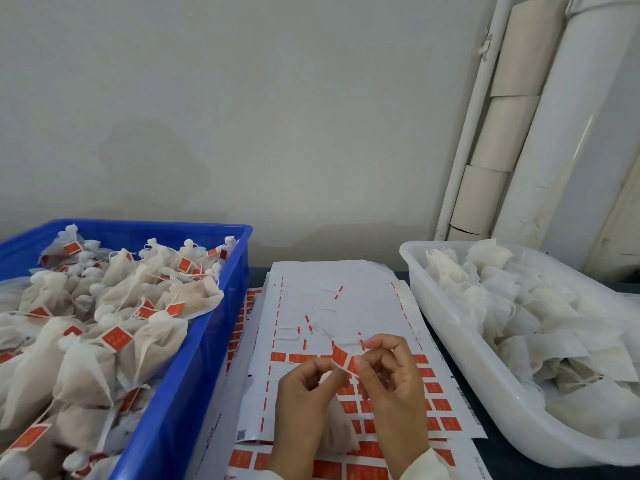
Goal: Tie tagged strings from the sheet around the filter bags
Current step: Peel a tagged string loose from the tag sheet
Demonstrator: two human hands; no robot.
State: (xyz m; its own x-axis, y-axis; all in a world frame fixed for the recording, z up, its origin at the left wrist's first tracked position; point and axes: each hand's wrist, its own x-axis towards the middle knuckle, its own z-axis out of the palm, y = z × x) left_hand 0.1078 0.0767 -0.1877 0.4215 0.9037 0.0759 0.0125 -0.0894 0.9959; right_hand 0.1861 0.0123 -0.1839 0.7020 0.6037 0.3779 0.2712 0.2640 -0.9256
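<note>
Behind, a pale wall (242, 116) rose over the table, with white pipes (554, 133) leaning in the right corner. A blue crate (194, 358) on the left was heaped with tied bags (104, 323), each carrying an orange tag. A white tub (460, 344) on the right held loose, untied bags (519, 306). Between them lay the sheet (329, 296), its upper part stripped, orange tags left in rows along its lower part, with more sheets underneath. Over it both hands worked close together. The left hand (304, 396) had fingers curled round the neck of a filter bag (337, 431) hanging below it. The right hand (391, 375) pinched a tagged string, its tag (341, 356) standing between the two thumbs.
</note>
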